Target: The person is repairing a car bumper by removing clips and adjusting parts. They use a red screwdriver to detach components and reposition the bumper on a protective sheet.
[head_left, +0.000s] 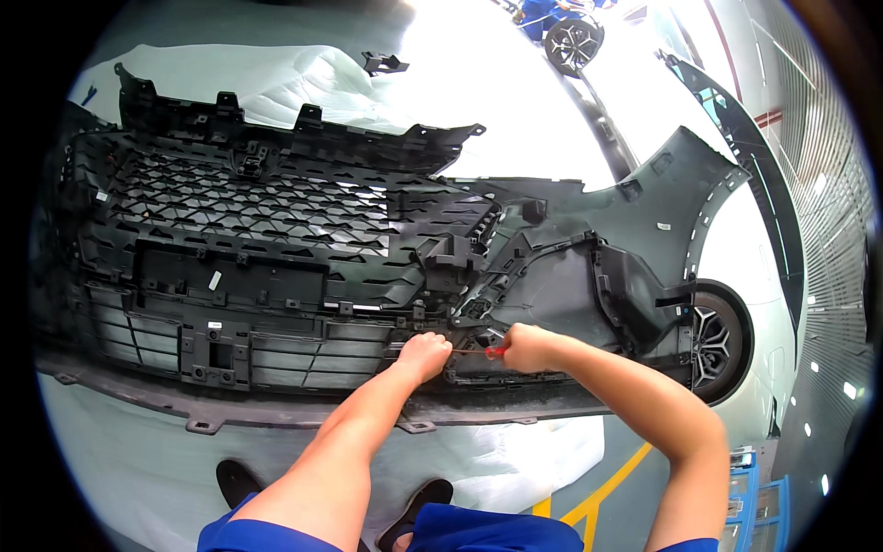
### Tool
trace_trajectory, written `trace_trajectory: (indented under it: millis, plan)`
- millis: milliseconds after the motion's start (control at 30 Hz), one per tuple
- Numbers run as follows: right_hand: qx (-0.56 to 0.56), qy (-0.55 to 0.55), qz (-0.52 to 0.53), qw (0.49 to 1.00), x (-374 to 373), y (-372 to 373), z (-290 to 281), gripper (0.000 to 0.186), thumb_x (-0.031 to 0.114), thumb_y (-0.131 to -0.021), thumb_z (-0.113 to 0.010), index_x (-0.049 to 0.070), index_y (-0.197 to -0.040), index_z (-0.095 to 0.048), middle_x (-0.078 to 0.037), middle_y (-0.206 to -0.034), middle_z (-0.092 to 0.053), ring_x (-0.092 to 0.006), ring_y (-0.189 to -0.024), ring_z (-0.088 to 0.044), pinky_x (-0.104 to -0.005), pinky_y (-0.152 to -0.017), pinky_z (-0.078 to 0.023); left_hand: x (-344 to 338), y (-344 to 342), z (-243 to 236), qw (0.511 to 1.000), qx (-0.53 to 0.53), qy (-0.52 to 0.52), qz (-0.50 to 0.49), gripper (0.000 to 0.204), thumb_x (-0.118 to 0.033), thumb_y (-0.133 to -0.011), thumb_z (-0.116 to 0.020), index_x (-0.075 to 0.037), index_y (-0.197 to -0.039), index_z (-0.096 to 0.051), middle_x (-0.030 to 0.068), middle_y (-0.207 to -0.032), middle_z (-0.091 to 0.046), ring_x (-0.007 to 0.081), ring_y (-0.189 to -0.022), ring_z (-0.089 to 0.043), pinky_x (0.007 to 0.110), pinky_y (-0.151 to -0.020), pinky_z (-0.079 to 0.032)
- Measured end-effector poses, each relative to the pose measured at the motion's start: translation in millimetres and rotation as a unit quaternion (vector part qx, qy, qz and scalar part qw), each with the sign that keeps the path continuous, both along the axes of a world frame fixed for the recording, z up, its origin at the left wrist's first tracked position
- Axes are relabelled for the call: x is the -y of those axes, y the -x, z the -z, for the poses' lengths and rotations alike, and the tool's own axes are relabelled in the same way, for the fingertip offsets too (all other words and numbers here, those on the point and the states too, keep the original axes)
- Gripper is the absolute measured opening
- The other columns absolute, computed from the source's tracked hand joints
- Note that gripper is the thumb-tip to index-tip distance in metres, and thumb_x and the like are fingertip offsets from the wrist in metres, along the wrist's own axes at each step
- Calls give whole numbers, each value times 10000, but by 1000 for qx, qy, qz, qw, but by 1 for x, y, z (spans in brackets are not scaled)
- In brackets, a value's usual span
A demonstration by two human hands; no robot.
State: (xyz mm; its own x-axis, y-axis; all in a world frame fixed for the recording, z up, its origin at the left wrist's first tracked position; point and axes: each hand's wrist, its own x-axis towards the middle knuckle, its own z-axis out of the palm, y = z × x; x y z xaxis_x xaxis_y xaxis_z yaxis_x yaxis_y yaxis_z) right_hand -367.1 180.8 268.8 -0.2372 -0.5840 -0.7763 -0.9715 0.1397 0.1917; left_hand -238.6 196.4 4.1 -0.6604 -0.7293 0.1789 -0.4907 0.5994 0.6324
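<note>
A large black car front bumper (pixel 368 373) lies with its inner side up, its honeycomb grille (pixel 248 198) at the left. My right hand (pixel 532 348) is closed round the red handle of a screwdriver (pixel 495 352), over the lower part of the bumper, right of the grille. Its thin shaft points left toward my left hand (pixel 425 356). That hand is closed at the bumper's lower lattice, near the shaft's end. My fingers hide the tip and whatever they pinch there.
White protective sheeting (pixel 515 451) lies under the bumper. A white car with a dark wheel (pixel 713 340) stands close at the right. Another wheel (pixel 573 46) and a person in blue (pixel 543 14) are at the top. A blue rack (pixel 759 501) stands lower right, near yellow floor lines (pixel 607 483).
</note>
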Motion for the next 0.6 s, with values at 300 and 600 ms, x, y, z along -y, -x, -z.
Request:
trace_trajectory:
  millis: [300, 600]
  plan:
    - [144, 139, -147, 969, -21, -14, 1, 216, 187, -875, -748, 31, -1022, -717, -94, -803, -680, -253, -746, -699, -390, -631, -529, 1, -17, -8, 996, 47, -72, 5, 132, -115, -882, -664, -95, -936, -783, 125, -996, -772, 313, -993, -755, 460, -832, -626]
    - [59, 172, -707, 684, -29, -19, -9, 226, 196, -914, -601, 86, -1088, -696, -25, -807, -641, -205, -796, -660, -359, -649, -444, -9, -1, 17, 998, -32, -26, -45, 87, -93, -848, -662, -66, -916, -711, 115, -1007, -708, 309, -999, -705, 422, -857, -585]
